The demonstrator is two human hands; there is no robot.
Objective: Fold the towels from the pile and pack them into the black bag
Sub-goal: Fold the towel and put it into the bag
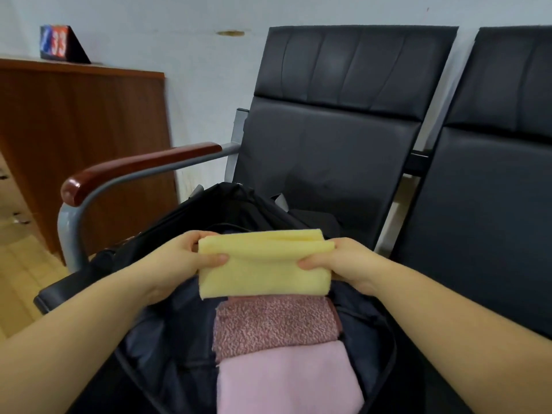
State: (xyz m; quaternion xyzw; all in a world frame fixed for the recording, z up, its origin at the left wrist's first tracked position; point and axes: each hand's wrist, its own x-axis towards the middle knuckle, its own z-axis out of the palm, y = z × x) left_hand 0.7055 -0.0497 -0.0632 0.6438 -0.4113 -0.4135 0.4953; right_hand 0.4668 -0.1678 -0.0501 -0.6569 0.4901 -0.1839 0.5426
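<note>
A folded yellow towel (263,264) hangs just above the open black bag (167,333), which sits on a black chair seat. My left hand (182,261) pinches the towel's left end, thumb on top. My right hand (340,261) pinches its right end the same way. Inside the bag lie two folded towels side by side: a mottled dusty-pink towel (274,324) right below the yellow one, and a pale pink towel (283,380) nearest me. The towel pile is out of view.
The bag rests on a row of black padded chairs (334,121) against a white wall. A metal armrest with a red-brown wooden top (134,168) stands to the left. Beyond it is a brown wooden cabinet (80,130) with a small number display (59,43) on top.
</note>
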